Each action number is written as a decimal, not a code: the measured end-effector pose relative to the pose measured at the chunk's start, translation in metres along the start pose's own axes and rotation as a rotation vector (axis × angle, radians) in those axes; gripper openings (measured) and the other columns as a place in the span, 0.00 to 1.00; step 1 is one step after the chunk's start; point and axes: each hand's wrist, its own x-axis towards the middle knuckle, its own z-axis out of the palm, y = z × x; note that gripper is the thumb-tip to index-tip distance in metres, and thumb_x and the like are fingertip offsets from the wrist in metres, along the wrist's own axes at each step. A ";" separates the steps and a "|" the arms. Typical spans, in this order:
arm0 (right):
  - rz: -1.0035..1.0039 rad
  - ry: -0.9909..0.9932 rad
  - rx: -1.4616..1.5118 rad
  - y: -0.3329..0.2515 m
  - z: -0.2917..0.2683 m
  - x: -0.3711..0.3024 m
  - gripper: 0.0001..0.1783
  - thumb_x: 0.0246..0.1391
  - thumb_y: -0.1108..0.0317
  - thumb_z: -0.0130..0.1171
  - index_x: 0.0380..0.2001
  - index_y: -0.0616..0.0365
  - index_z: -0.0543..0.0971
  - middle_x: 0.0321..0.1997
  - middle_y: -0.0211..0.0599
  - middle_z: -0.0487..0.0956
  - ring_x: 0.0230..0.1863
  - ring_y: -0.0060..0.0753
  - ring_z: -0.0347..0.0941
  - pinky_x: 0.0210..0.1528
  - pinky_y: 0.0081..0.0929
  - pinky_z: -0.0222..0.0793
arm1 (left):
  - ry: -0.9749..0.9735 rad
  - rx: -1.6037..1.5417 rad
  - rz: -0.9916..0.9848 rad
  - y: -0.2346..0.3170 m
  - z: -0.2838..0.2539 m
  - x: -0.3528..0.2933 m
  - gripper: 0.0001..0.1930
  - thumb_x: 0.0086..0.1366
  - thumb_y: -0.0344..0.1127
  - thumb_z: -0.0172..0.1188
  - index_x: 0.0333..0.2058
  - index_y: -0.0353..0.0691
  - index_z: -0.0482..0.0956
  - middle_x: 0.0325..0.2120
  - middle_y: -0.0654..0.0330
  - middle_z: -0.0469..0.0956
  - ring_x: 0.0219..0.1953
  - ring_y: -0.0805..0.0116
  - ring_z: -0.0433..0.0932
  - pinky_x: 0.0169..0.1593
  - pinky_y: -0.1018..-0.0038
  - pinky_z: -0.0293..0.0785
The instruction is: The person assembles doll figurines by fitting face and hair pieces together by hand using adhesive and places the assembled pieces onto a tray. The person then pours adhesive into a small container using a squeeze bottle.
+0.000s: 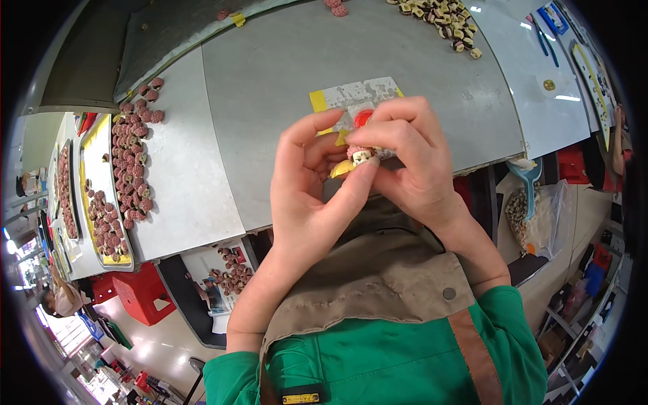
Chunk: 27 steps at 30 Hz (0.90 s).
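Above the table's near edge, my left hand (307,196) and my right hand (418,158) meet, fingers curled around a small figurine (362,156). It has a bumpy pink top and a white face-like front with dark marks. My left thumb presses its lower side, and the right fingers pinch it from above and the right. A yellow piece (342,169) shows beside it within the left hand's curl; whether it is joined to the figurine I cannot tell. Just beyond the fingers, a red round thing (363,118) rests by a grey-white sheet (351,91) edged with yellow tape.
Many pink bumpy pieces (131,169) lie along the left, some in a yellow-lined tray (128,262). Small cream-and-dark pieces (459,30) are heaped at the far right. Pliers (545,40) lie beyond them. An open drawer (202,324) and red stool (143,297) stand lower left; a blue scoop (528,192) hangs right.
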 end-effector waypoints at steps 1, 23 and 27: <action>-0.030 0.014 -0.027 0.004 0.001 0.000 0.20 0.36 0.74 0.71 0.37 0.54 0.78 0.39 0.33 0.71 0.38 0.31 0.69 0.36 0.24 0.71 | 0.003 0.004 -0.009 -0.003 0.000 0.001 0.25 0.59 0.21 0.59 0.54 0.34 0.61 0.42 0.56 0.74 0.44 0.72 0.74 0.49 0.77 0.72; 0.069 -0.025 -0.384 0.030 -0.104 0.030 0.14 0.49 0.73 0.62 0.41 0.58 0.77 0.38 0.39 0.74 0.40 0.39 0.72 0.41 0.30 0.70 | 0.699 1.290 0.305 0.090 -0.225 0.007 0.16 0.68 0.38 0.53 0.49 0.34 0.73 0.40 0.57 0.78 0.39 0.70 0.76 0.41 0.76 0.72; 0.166 0.005 -0.419 0.064 -0.135 0.055 0.12 0.51 0.74 0.60 0.41 0.58 0.77 0.38 0.39 0.74 0.41 0.39 0.72 0.41 0.31 0.70 | 0.703 1.494 -0.059 0.115 -0.334 -0.040 0.17 0.68 0.42 0.53 0.47 0.35 0.75 0.37 0.57 0.77 0.34 0.67 0.74 0.39 0.70 0.72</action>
